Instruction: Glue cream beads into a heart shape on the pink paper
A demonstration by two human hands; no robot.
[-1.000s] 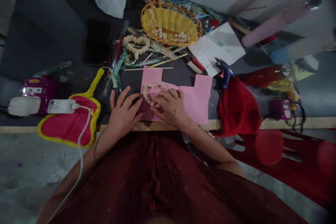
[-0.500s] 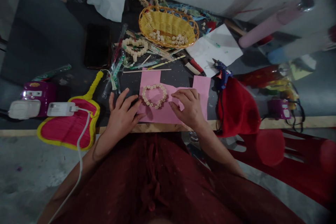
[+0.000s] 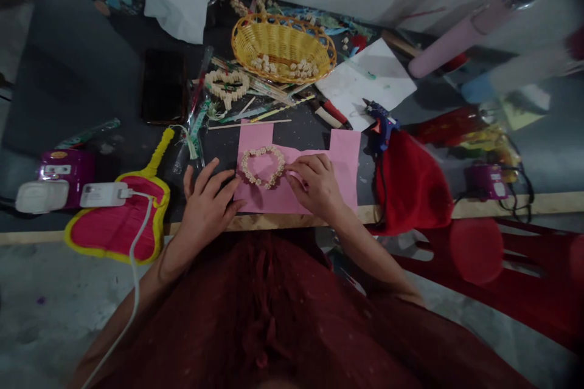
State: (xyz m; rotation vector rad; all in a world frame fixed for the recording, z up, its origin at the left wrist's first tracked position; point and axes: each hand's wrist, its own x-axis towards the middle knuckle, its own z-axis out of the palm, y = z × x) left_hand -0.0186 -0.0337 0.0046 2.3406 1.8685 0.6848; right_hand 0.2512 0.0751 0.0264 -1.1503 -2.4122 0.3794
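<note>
A ring of small pale beads or pieces lies on the left part of a pink paper with cut-out notches, near the table's front edge. My left hand rests with spread fingers at the paper's left edge, holding nothing. Thumb and index finger of my right hand are bent at the ring's right side, touching or nearly touching it; whether anything is between the fingertips is too small to tell.
Behind the paper are thin sticks, a heart-shaped piece, a yellow basket and pliers. A blue glue gun and red cloth lie right; a phone and pink-yellow fan lie left.
My right hand has moved left relative to the paper, bringing its fingertips to the ring's right side. My left hand stays spread at the paper's edge. The whole view has shifted slightly.
</note>
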